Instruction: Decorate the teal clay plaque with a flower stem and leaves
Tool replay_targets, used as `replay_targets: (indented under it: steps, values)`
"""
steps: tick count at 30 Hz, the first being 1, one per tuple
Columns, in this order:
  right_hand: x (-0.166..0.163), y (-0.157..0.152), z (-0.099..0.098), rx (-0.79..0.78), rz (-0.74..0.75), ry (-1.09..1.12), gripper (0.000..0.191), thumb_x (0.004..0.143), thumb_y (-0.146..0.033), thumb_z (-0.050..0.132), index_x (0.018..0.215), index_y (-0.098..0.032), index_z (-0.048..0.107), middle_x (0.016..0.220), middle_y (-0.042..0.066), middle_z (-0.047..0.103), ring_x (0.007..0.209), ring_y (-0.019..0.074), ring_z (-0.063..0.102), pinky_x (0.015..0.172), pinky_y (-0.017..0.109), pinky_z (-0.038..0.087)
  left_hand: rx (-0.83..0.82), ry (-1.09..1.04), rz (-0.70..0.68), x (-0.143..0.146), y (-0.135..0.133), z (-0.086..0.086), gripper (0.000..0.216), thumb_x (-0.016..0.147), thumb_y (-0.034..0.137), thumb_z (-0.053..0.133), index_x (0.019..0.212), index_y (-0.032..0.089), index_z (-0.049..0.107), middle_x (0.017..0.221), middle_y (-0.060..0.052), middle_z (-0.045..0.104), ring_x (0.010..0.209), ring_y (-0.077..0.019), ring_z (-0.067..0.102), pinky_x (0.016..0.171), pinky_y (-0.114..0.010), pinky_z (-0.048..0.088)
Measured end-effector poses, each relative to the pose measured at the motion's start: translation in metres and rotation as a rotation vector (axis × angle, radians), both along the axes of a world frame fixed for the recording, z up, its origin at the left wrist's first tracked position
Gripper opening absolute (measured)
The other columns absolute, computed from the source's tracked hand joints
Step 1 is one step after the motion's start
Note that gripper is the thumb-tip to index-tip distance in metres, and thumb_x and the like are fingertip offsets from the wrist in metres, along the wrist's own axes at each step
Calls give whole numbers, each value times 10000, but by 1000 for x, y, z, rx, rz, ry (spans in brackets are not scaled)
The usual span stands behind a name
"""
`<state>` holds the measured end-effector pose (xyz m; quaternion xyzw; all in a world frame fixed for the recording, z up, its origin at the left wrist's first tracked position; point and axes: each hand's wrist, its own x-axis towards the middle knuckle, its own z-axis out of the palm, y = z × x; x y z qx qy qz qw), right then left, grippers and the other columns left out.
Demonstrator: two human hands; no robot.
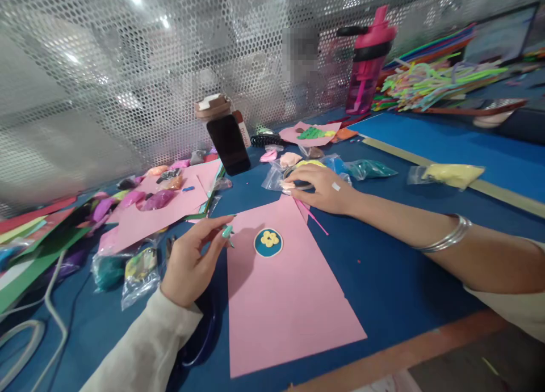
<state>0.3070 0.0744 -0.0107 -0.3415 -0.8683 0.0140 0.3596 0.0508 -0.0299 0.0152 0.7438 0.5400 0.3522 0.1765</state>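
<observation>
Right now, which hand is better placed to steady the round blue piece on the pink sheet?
Probably the left hand: its fingertips are close beside the blue piece, near the left edge of the pink sheet. The right hand is farther off, at a clear bag.

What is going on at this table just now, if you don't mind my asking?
A person's right hand is among small bags of coloured material beyond a pink sheet, fingertips at a pale piece; whether it is pinched is unclear. The left hand is by the sheet's left edge, finger and thumb close together. On the sheet lies a blue disc bearing a yellow flower-like shape.
</observation>
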Motion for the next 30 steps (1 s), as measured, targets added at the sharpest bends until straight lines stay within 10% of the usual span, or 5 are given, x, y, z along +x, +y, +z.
replay_targets:
  steps: [5,15,23,30]
  values:
    - [-12,16,-8,-1,-192,-94,254,735,-277,540,899,-109,636,1029,148,592,982,280,507,832,409,392,-27,-84,28,1,0,-1,258,827,378,447,894,156,561,695,-18,588,591,-123,569,607,-244,463]
    - [-13,-6,0,-9,-75,77,236,797,-134,431,816,-154,666,845,25,682,781,144,607,686,245,441,-113,-442,26,-3,5,-1,266,809,341,508,983,166,609,734,-14,561,633,-109,532,614,-232,467]
    - [-29,-40,5,155,213,133,147,788,-154,537,785,-128,681,765,38,701,670,141,640,625,233,472,189,135,-156,12,-17,8,270,806,121,457,1043,197,561,815,-27,603,704,-109,570,652,-211,446]
    - [-34,-52,7,185,261,64,236,833,-144,459,723,-137,668,744,49,696,668,153,639,618,239,471,183,155,-80,13,-18,6,228,802,156,474,1021,186,532,766,-10,614,680,-110,601,647,-211,460]
